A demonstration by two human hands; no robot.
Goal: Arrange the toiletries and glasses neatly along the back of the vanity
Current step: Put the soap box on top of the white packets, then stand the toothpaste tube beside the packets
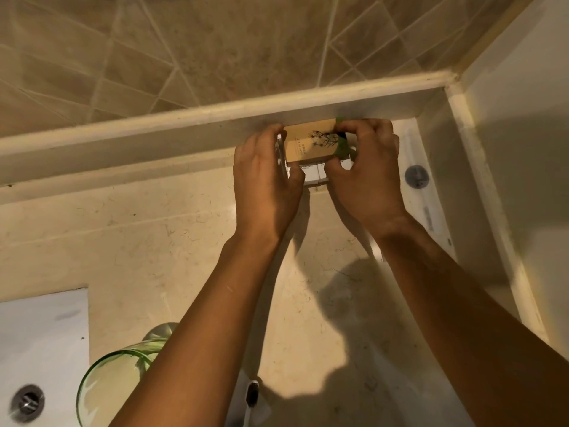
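I have both hands, left (264, 177) and right (366, 177), pinching the tan carton (308, 144) by its ends against the desk's (154, 241) back ledge; it looks light, stiff cardboard, crushable.

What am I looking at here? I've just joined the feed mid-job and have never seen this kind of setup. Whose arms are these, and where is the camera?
There is no machine: a person wears one wide-angle camera on the head, looking forward and down, so the arms are their own. The left hand and right hand reach to the back of a beige vanity counter, against the low backsplash ledge. Together they take a grip on a tan box printed with a plant, set on top of small white boxes. Near the bottom edge stand a green-tinted glass and a toothbrush, beside the white sink with its drain. A long clear item with a round grey part lies along the right wall; I cannot identify it.
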